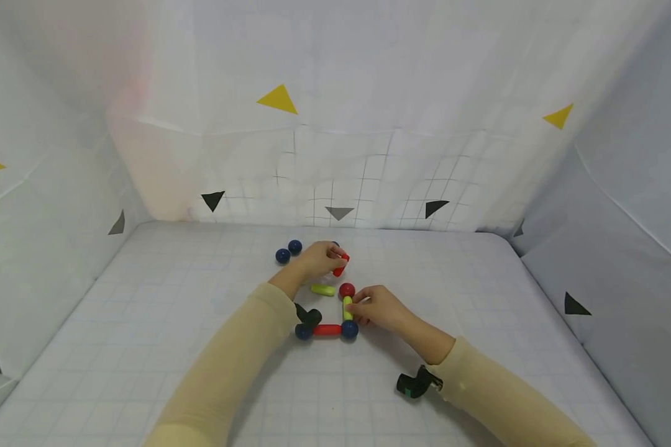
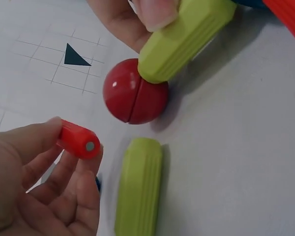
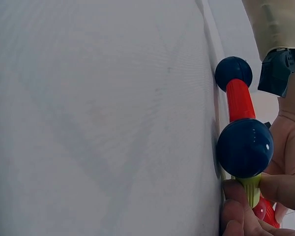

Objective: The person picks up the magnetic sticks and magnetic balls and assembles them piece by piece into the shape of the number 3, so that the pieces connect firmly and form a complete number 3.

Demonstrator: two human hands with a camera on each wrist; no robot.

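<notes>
My left hand pinches a red magnetic rod between thumb and fingers, its metal-tipped end showing in the left wrist view. My right hand grips a yellow-green rod from the right. That rod joins a red ball at its far end and a blue ball at its near end. From this blue ball another red rod runs left to a second blue ball. Between the hands, a loose yellow-green rod lies beside the red ball.
Two loose blue balls, one of them the nearer ball, sit left of my left hand; another blue ball is mostly hidden behind it. A dark wrist camera overhangs the left blue ball. White sheet walls bound the table.
</notes>
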